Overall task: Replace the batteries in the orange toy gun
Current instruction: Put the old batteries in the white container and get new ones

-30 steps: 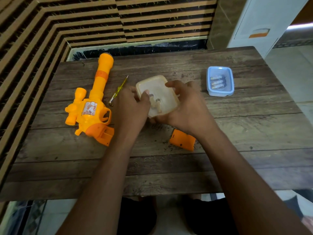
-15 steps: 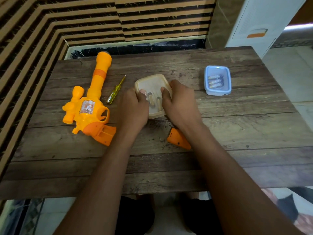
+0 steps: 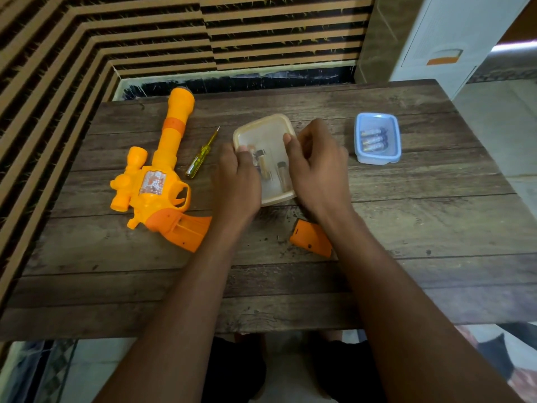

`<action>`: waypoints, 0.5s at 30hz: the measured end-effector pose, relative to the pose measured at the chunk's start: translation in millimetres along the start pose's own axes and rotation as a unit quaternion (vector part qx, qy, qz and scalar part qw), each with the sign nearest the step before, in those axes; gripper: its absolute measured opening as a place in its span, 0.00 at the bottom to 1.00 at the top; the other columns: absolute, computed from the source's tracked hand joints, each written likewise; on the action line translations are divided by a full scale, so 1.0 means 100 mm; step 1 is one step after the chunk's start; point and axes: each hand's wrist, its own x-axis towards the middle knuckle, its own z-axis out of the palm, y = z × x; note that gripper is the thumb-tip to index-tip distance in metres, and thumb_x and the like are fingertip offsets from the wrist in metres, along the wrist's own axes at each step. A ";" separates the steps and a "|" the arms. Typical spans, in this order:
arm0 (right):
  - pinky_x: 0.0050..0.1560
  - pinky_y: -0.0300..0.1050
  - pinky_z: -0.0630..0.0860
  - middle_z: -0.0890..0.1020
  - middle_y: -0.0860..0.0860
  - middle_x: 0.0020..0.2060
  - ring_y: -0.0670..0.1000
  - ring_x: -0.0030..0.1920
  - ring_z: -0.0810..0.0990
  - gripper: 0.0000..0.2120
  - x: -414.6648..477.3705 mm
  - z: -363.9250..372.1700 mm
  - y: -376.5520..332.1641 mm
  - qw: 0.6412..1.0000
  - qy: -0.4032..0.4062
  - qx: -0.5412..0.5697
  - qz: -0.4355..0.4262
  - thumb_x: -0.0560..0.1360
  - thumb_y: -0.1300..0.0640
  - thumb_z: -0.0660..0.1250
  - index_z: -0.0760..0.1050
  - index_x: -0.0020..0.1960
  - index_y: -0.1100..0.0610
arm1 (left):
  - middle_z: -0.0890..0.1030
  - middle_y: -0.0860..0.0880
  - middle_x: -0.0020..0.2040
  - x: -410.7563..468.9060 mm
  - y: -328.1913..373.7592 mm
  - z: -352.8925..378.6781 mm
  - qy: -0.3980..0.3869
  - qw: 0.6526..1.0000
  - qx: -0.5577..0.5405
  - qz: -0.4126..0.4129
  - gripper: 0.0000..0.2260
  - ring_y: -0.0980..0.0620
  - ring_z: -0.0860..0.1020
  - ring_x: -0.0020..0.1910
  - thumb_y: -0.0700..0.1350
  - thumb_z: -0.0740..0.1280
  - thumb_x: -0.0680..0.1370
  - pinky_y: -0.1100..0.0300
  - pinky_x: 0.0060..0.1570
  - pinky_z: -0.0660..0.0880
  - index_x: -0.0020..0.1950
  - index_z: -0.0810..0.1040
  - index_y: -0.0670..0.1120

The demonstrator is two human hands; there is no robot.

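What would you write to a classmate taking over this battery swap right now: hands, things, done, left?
Hands: left hand and right hand each grip a side of the cream tub, which holds loose batteries.
Things: orange toy gun lies at left, grip compartment open; its cover lies by the right forearm; screwdriver beside the gun.
Done: cover off.
Left: fit the three batteries from the blue tub, refit the cover.

Toy gun (image 3: 151, 181) lies on the left of the table (image 3: 436, 228), barrel pointing far. Screwdriver (image 3: 202, 154) is just right of the barrel. Middle tub (image 3: 261, 132) sits centre, holding what look like batteries (image 3: 266, 170), with left hand (image 3: 236, 181) and right hand (image 3: 316, 170) gripping its sides. Cover piece (image 3: 311, 238) lies nearer, by the right wrist. Right tub (image 3: 377, 158) sits far right, more batteries (image 3: 374, 139) inside.
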 end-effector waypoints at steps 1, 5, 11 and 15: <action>0.35 0.49 0.71 0.77 0.54 0.35 0.50 0.35 0.75 0.11 -0.01 0.00 -0.02 1.000 0.003 0.011 -0.007 0.83 0.55 0.65 0.72 0.46 0.61 | 0.79 0.58 0.44 -0.01 0.01 0.00 0.010 1.000 -0.020 0.001 0.11 0.65 0.78 0.40 0.49 0.54 0.89 0.70 0.37 0.72 0.52 0.74 0.53; 0.34 0.47 0.71 0.77 0.52 0.33 0.48 0.33 0.75 0.11 -0.02 -0.03 -0.10 0.999 -0.005 0.047 -0.012 0.82 0.55 0.67 0.72 0.46 0.62 | 0.83 0.62 0.33 -0.04 0.12 -0.06 0.030 0.998 -0.057 0.002 0.19 0.70 0.81 0.35 0.54 0.50 0.89 0.70 0.34 0.76 0.45 0.76 0.55; 0.35 0.50 0.72 0.76 0.48 0.31 0.48 0.32 0.75 0.23 -0.02 -0.05 -0.09 0.992 -0.008 0.101 0.080 0.87 0.44 0.57 0.70 0.37 0.54 | 0.77 0.54 0.40 -0.17 0.17 -0.09 -0.051 0.996 0.050 0.059 0.19 0.70 0.77 0.40 0.58 0.52 0.88 0.63 0.46 0.73 0.41 0.72 0.55; 0.35 0.53 0.70 0.71 0.50 0.27 0.51 0.31 0.72 0.27 -0.01 -0.07 -0.08 0.986 0.003 0.121 0.114 0.84 0.37 0.53 0.63 0.32 0.50 | 0.72 0.53 0.37 -0.23 0.22 -0.07 -0.068 0.991 0.080 0.079 0.20 0.74 0.73 0.36 0.56 0.52 0.88 0.75 0.39 0.68 0.39 0.69 0.51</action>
